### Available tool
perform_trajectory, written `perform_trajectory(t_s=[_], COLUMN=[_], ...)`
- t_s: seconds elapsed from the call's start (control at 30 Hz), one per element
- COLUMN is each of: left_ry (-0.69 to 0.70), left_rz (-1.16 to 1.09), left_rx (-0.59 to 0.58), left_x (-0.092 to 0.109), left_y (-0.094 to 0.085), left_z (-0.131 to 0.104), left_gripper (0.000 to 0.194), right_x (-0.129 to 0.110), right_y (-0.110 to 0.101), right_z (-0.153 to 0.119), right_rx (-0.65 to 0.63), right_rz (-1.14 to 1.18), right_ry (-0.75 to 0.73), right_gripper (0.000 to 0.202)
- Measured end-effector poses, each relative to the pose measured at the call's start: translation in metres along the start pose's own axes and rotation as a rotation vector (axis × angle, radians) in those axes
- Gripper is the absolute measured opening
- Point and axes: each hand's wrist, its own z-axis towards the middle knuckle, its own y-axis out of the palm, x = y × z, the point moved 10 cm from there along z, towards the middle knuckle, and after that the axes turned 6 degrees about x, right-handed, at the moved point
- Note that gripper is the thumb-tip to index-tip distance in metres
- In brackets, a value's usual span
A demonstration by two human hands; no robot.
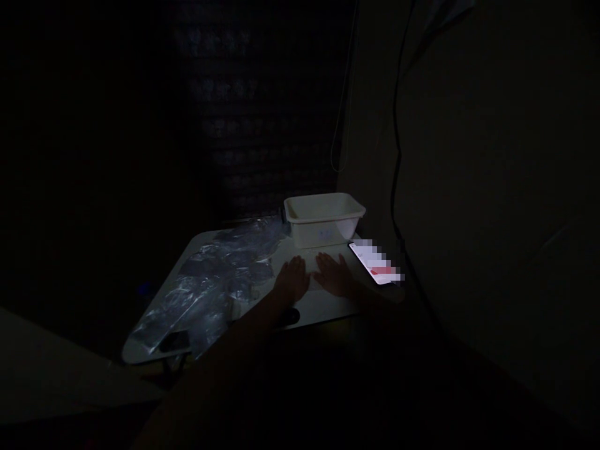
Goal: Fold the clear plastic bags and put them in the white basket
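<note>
In dim light, both hands rest on a small white table (323, 306), side by side and palms down. My left hand (293, 279) lies flat with its fingers stretched out and holds nothing. Beside it, my right hand (334, 275) is also flat, fingers spread, with nothing in it. Just beyond the fingertips stands a white plastic bin (319, 232). A lit phone or tablet screen (372, 259) is to the right of my right hand. Clear plastic bags (220, 269) are heaped to the left of my left hand.
A dark round object (291, 317) is at the table's near edge, by my left wrist. A slatted dark blind or shutter (215, 125) rises behind the table. Along the right wall (492, 187) hangs a dark cable (396, 162). Much of the surroundings is too dark to make out.
</note>
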Motion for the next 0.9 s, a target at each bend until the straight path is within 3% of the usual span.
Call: perform_trajectory(t_s=[0.27,0.4,0.5,0.77,0.9], left_ry=[-0.073,-0.097,-0.077,-0.025,-0.064], left_rz=[0.025,0.039,0.033,-0.019,-0.041], left_rx=[-0.058,-0.016,0.035,0.001,-0.031], left_x=[-0.010,-0.016,-0.014,0.010,0.009], left_y=[-0.001,-0.008,-0.014,-0.006,0.001], left_z=[-0.004,-0.005,-0.003,0.006,0.005], left_gripper=[0.057,0.058,0.054,0.045,0.047], right_x=[0.027,0.029,0.030,-0.007,-0.011], right_y=[-0.006,-0.013,-0.021,-0.012,-0.005], right_z=[-0.010,-0.009,-0.003,0.013,0.011], right_rx=[0.017,0.069,0.118,0.028,0.036], right_rz=[-0.074,-0.110,-0.093,-0.010,0.009], right_ry=[0.098,0.031,0.073,0.040,0.022], right_gripper=[0.042,0.039,0.039,0.044,0.046])
